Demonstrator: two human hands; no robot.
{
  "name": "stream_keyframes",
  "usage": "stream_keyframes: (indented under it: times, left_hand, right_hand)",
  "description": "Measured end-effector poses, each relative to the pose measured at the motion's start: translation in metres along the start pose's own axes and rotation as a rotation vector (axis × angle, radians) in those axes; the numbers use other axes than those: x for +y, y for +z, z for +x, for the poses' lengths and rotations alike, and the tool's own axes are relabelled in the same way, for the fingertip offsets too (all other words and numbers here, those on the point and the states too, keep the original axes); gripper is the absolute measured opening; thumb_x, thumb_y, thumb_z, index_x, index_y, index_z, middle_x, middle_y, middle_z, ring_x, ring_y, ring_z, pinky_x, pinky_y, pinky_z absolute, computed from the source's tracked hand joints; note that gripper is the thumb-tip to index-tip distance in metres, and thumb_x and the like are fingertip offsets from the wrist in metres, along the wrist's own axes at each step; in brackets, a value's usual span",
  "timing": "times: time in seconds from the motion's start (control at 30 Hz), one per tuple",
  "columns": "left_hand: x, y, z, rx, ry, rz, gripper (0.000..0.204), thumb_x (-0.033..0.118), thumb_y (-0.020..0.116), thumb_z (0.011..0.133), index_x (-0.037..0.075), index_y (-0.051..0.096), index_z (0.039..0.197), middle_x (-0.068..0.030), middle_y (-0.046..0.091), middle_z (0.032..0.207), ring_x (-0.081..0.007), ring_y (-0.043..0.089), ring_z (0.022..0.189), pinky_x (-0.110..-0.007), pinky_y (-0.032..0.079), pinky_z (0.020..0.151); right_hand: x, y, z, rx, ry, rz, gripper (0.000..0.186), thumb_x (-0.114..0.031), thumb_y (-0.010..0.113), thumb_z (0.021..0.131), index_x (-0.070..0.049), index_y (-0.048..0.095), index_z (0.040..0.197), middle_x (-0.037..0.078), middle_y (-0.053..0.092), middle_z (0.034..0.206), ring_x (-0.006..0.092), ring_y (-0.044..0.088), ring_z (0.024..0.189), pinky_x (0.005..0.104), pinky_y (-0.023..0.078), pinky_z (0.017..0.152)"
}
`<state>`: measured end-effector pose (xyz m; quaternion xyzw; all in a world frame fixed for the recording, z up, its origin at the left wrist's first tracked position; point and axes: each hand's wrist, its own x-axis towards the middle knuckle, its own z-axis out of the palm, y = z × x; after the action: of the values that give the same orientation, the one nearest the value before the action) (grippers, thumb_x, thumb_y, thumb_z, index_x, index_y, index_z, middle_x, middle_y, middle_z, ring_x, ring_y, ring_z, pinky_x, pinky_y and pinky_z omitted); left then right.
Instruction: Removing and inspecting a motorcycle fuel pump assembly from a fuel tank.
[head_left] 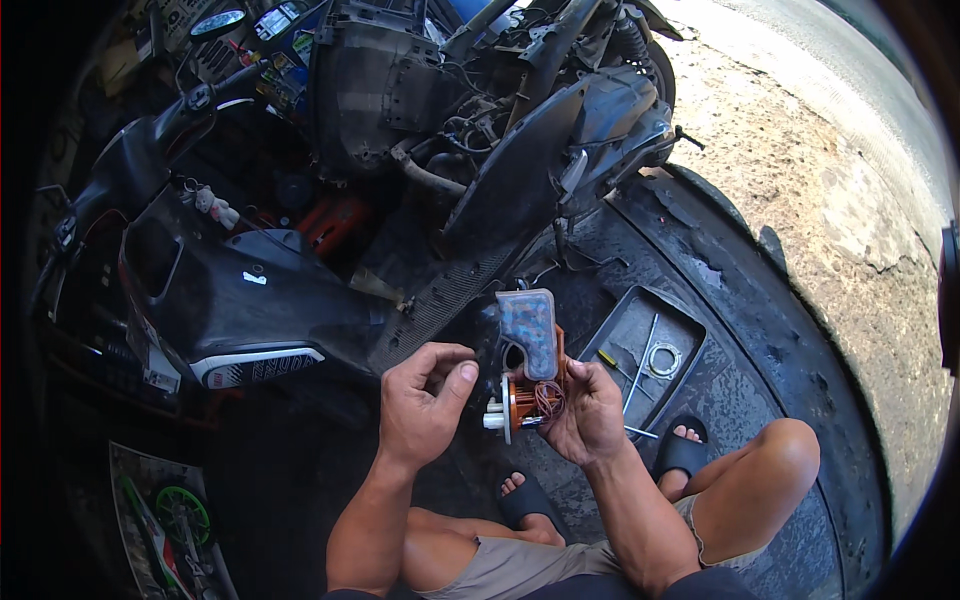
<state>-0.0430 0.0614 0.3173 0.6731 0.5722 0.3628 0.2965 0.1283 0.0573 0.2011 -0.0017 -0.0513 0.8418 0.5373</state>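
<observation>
Holding up a pump-like unit (537, 400), the right hand (585, 415) had its fingers and thumb wrapped around the right side of the orange-brown body. Grip looked firm; unit raised over the dark surface (590, 500), just beyond the left edge of a shallow tray (692, 318). A mottled grey-blue pouch (528, 325) stood at the unit's far end. Round pale flange (506, 408) with white stubs faced left; reddish wires (547, 400) bunched close to the right fingers.

Left hand (428, 400) hung just beside the unit, apart from it. Fingers were curled, thumb a little off the forefinger, nothing seen between them; inside of the curl partly hidden.

Tray contents: a pale ring (664, 360) near the right edge, a yellow-handled tool (607, 356) by the left edge, a thin silver rod (641, 362) running lengthwise between. A short bar (640, 432) showed off the tray's near end; could not tell whether it joined the rod.

Sandalled feet (684, 446) rested on the surface. A black scooter (250, 290) stood to the left, a partly stripped one (530, 150) across the far side. Sunlit rough ground (800, 180) lay outside the surface's right edge.
</observation>
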Motion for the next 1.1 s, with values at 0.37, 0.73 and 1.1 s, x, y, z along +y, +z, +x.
stream_keyframes:
  times: [0.37,0.73,1.1]
  left_hand:
    - [0.007,0.001,-0.005,-0.432,0.249,0.163,0.081,0.028,0.086,0.07,0.0,0.051,0.137,-0.0203,0.054,0.129,-0.0338,0.058,0.118,-0.04,0.047,0.101]
    - [0.011,-0.004,-0.005,-0.485,0.194,0.152,0.091,0.022,0.088,0.068,-0.001,0.043,0.143,-0.0204,0.053,0.131,-0.0322,0.058,0.12,-0.038,0.046,0.102]
    - [-0.009,0.002,-0.018,-0.447,0.105,-0.055,0.09,0.04,0.081,0.079,-0.003,0.038,0.145,-0.0207,0.049,0.135,-0.0321,0.051,0.128,-0.041,0.042,0.108]
  right_hand:
    - [0.003,0.007,-0.002,-0.022,0.019,0.174,0.052,-0.03,0.029,0.1,0.004,0.052,0.132,0.019,0.065,0.121,0.0312,0.064,0.113,0.0496,0.05,0.1]
    - [-0.001,0.034,-0.01,0.048,0.007,0.119,0.05,-0.03,0.023,0.105,0.004,0.048,0.133,0.019,0.061,0.124,0.0289,0.062,0.115,0.0485,0.049,0.103]
    - [0.011,0.029,-0.012,0.077,-0.065,-0.113,0.061,-0.044,0.022,0.105,0.001,0.044,0.139,0.016,0.059,0.129,0.0276,0.06,0.117,0.0468,0.048,0.101]
